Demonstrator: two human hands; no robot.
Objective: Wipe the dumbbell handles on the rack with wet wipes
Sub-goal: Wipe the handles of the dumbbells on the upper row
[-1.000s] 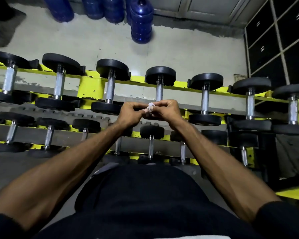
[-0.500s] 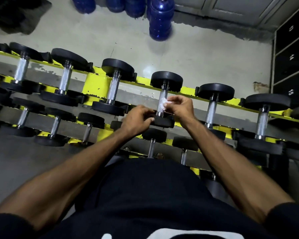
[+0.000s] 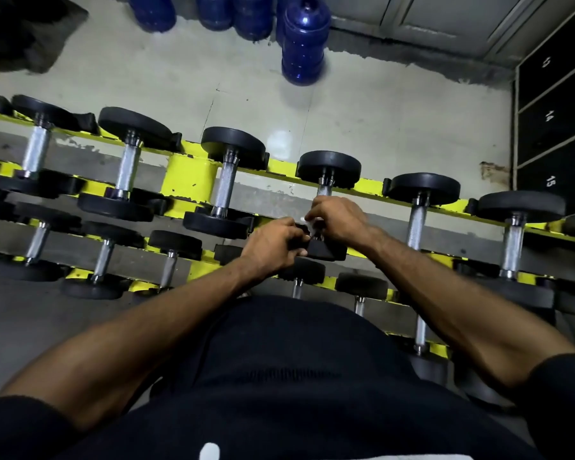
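Note:
A yellow rack [image 3: 186, 180] holds rows of black dumbbells with steel handles. My right hand [image 3: 337, 220] is wrapped round the handle of the fourth dumbbell [image 3: 328, 169] on the top row, with a white wet wipe [image 3: 309, 223] showing as a small scrap at its fingers. My left hand [image 3: 274, 245] grips the near black head [image 3: 327, 251] of the same dumbbell. The handle is mostly hidden under my right hand.
Neighbouring dumbbells [image 3: 224, 187] [image 3: 419, 207] stand close on both sides. Lower rows hold smaller dumbbells [image 3: 171, 257]. Blue water jugs [image 3: 304, 44] stand on the floor behind the rack. Dark numbered lockers [image 3: 550, 117] line the right wall.
My hands went from holding the wipe in the air to the fourth top-row dumbbell. The right hand then slid down its handle and closed round it; the left moved onto the near head.

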